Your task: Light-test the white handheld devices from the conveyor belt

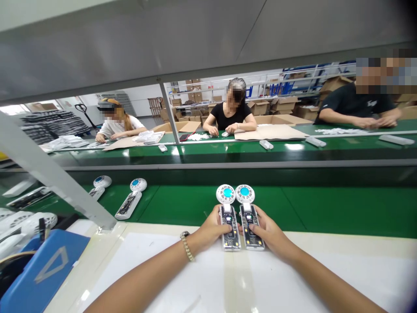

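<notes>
The left hand is gripping the left fan, its thumb lying on the open circuit board in the handle and its fingers curled round the outer edge. The right hand is clamping the right fan in the same way. The two fans are lying side by side, touching or nearly so, handles on the white bench at its far edge and round heads with blue centres reaching out over the green belt. A bracelet is sitting on the left wrist.

Further left on the belt, two more fans are lying flat, well apart from the hands (one is partly hidden behind a slanting metal bar). A blue box is standing at the near left corner, with white fan parts just beyond it.

Across a second belt, three people are sitting at work: one in white, one in black beside cardboard sheets, and a third in black at the right. Cartons and racks are filling the background.
</notes>
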`<action>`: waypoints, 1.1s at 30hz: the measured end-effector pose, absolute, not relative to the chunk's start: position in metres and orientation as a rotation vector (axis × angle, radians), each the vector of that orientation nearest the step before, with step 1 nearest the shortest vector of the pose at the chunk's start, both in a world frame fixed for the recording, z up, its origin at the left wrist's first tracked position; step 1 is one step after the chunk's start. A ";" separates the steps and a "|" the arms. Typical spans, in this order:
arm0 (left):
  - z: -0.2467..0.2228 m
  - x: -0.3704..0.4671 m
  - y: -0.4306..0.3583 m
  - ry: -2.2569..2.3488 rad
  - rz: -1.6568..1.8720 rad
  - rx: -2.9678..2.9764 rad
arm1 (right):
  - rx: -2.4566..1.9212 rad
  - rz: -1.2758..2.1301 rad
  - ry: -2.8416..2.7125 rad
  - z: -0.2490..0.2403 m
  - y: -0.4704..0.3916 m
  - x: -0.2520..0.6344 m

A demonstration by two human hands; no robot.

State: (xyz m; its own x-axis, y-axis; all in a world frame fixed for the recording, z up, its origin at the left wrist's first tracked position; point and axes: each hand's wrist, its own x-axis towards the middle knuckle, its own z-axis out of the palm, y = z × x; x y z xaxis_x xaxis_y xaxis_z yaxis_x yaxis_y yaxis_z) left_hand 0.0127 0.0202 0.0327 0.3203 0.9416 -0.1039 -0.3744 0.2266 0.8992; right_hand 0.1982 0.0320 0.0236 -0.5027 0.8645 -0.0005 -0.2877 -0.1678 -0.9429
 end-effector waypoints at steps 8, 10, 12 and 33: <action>0.034 0.013 0.021 0.776 1.028 0.866 | -0.700 1.752 -1.288 0.028 0.032 0.197; 0.034 0.012 0.021 0.783 1.027 0.862 | -0.699 1.750 -1.290 0.027 0.032 0.196; 0.035 0.012 0.021 0.786 1.021 0.864 | -0.698 1.755 -1.285 0.026 0.032 0.196; 0.039 0.012 0.029 1.064 0.981 0.817 | -0.885 1.804 -0.906 0.033 0.051 0.217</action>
